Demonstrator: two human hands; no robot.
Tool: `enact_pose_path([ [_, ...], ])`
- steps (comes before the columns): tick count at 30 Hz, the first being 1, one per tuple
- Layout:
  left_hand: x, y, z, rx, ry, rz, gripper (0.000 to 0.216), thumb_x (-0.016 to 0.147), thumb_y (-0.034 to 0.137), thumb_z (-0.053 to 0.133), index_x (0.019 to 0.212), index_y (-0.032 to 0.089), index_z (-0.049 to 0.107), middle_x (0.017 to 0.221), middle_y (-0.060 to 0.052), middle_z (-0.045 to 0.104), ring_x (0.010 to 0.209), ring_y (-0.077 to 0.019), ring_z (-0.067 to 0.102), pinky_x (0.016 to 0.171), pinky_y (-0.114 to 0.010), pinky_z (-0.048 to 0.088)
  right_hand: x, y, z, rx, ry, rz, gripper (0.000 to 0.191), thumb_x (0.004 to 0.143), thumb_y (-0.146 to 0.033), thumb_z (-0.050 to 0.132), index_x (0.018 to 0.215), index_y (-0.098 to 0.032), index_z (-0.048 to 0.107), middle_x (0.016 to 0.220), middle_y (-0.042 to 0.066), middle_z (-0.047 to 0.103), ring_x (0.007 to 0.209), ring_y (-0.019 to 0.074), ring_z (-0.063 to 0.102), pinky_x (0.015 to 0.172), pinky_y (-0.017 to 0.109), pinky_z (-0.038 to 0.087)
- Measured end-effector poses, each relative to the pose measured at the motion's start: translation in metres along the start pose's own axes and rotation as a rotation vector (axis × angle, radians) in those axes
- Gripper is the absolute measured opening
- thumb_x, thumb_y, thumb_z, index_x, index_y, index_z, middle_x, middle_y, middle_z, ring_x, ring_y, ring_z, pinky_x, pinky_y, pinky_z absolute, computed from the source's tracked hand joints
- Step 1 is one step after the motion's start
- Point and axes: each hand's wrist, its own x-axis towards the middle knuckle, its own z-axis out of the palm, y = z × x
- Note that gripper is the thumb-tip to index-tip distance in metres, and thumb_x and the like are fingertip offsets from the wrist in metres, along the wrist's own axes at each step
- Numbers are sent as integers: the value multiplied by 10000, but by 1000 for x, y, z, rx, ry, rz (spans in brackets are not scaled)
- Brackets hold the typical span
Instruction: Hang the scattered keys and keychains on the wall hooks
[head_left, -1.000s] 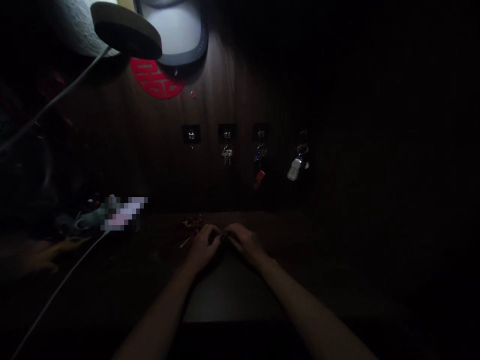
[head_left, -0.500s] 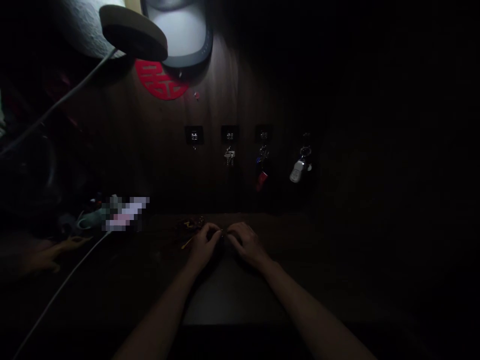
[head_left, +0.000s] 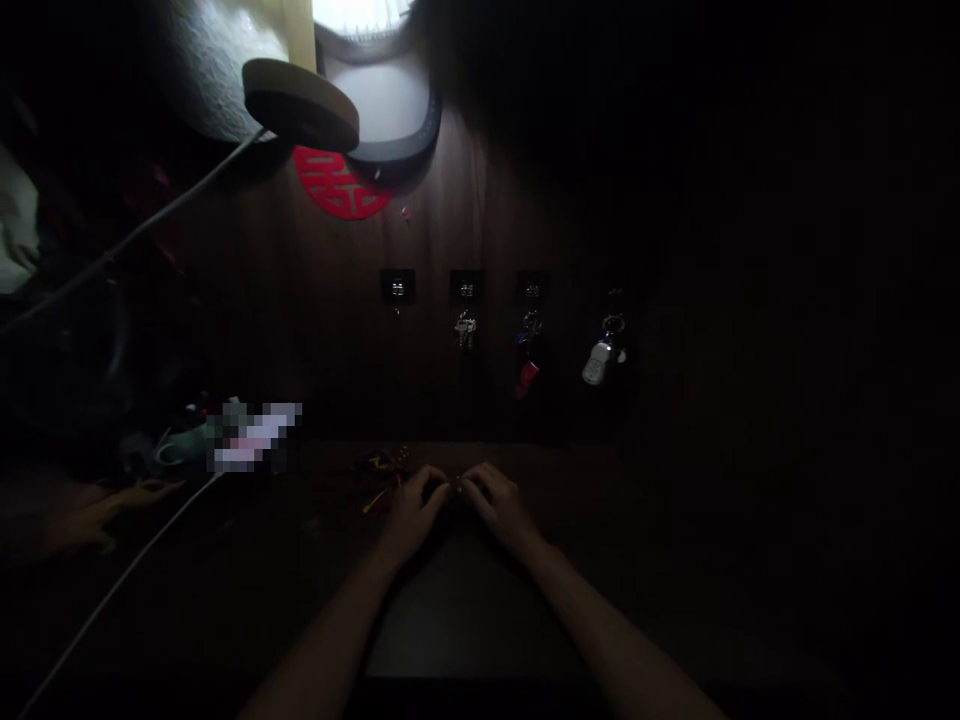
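My left hand [head_left: 416,505] and my right hand [head_left: 501,505] are close together over a dark wooden surface, thumbs and fingertips pinched. A tiny shiny piece [head_left: 459,485] shows at my right fingertips, too small and dim to name. Whatever the left fingertips pinch is hidden in the dark. Just left of my left hand lies a tangle of dark red and yellow cords [head_left: 384,460], one yellow end pointing toward me.
Keys [head_left: 465,328], a red tag [head_left: 528,375] and a grey remote fob [head_left: 598,362] hang from hooks behind. A lamp-lit cap [head_left: 382,95] hangs above. A white cable [head_left: 127,570] crosses the left, near what looks like another person's hand [head_left: 97,510].
The background has shifted down and slightly right in view. My fingertips, nearly meeting before, are a little farther apart, and the shiny piece stays by the right hand.
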Motion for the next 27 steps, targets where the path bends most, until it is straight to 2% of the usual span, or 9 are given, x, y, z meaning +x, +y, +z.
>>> enact_pose_path([
  [5, 5, -11, -1, 24, 72, -91, 143, 797, 302, 452, 825, 203, 552, 818, -8, 635, 798, -169, 589, 745, -288, 432, 3, 6, -1, 81, 117, 117, 172, 840, -308, 446, 739, -216, 552, 713, 10, 602, 693, 148, 576, 656, 252, 440],
  [10, 9, -24, 0, -13, 150, -188, 141, 777, 286, 455, 823, 193, 551, 812, -15, 637, 774, -170, 592, 718, -289, 443, 17, 9, -17, 143, 199, 258, 207, 805, -382, 468, 719, -217, 559, 695, 2, 627, 699, 166, 603, 668, 268, 454],
  [13, 9, -25, 1, -10, 111, -192, 132, 763, 270, 465, 821, 195, 558, 768, -6, 637, 745, -166, 594, 691, -276, 444, 37, 13, -32, 188, 249, 304, 219, 774, -408, 490, 693, -213, 546, 660, -2, 610, 678, 166, 602, 649, 273, 461],
  [17, 7, -20, 2, 4, 16, -178, 120, 760, 252, 459, 796, 206, 564, 768, 2, 642, 741, -160, 595, 679, -261, 439, 79, 15, -53, 336, 302, 380, 234, 742, -450, 503, 724, -217, 507, 622, -30, 553, 524, 137, 567, 495, 247, 439],
  [20, 7, -19, 2, 14, -11, -172, 137, 771, 266, 444, 794, 206, 565, 780, 1, 643, 746, -163, 594, 672, -258, 431, 117, 9, -67, 306, 355, 313, 233, 720, -445, 521, 710, -213, 514, 605, -36, 535, 502, 123, 524, 481, 240, 418],
  [24, 7, -24, 3, 37, -11, -167, 142, 767, 254, 441, 798, 204, 570, 795, -5, 650, 754, -168, 592, 691, -265, 423, 166, -6, -82, 174, 441, 86, 194, 718, -380, 520, 654, -197, 542, 614, -27, 555, 631, 128, 528, 641, 259, 428],
  [27, 7, -25, 4, 46, -3, -168, 146, 772, 258, 444, 809, 208, 576, 802, -6, 654, 757, -169, 590, 702, -269, 422, 196, -14, -87, 142, 436, -17, 180, 718, -357, 517, 657, -191, 551, 615, -29, 550, 658, 129, 512, 671, 265, 413],
])
